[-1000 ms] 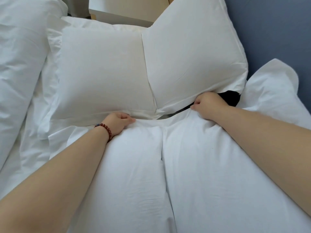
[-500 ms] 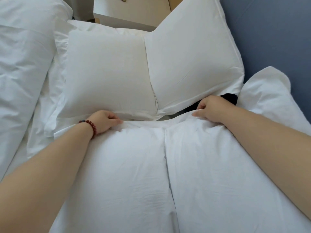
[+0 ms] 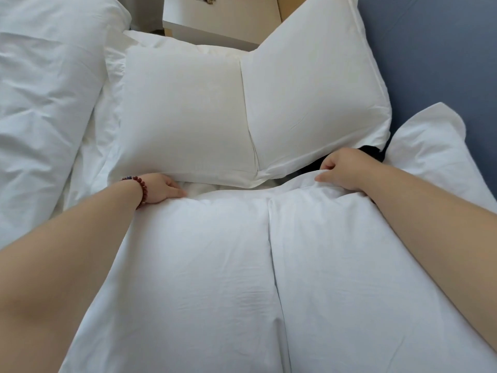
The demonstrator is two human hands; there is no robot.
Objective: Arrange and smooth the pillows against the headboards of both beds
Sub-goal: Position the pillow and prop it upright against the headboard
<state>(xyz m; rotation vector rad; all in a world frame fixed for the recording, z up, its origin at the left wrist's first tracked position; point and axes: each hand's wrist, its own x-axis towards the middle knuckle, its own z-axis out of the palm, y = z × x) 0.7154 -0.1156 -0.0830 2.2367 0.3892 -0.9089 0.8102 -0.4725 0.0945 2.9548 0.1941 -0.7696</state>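
Two white pillows are seen side by side in the upper middle of the frame: a left pillow (image 3: 183, 117) lying flat and a right pillow (image 3: 314, 84) propped against the blue headboard (image 3: 435, 49). The top edge of the white duvet (image 3: 242, 265) below them is gripped by two bare hands, the left hand (image 3: 161, 188), wearing a red bead bracelet (image 3: 141, 188), with fingers curled on the fabric, and the right hand (image 3: 341, 166) fisted around a fold. A pale nightstand (image 3: 215, 20) is partly hidden behind the pillows; a second bed's bedding (image 3: 40, 103) fills the upper left.
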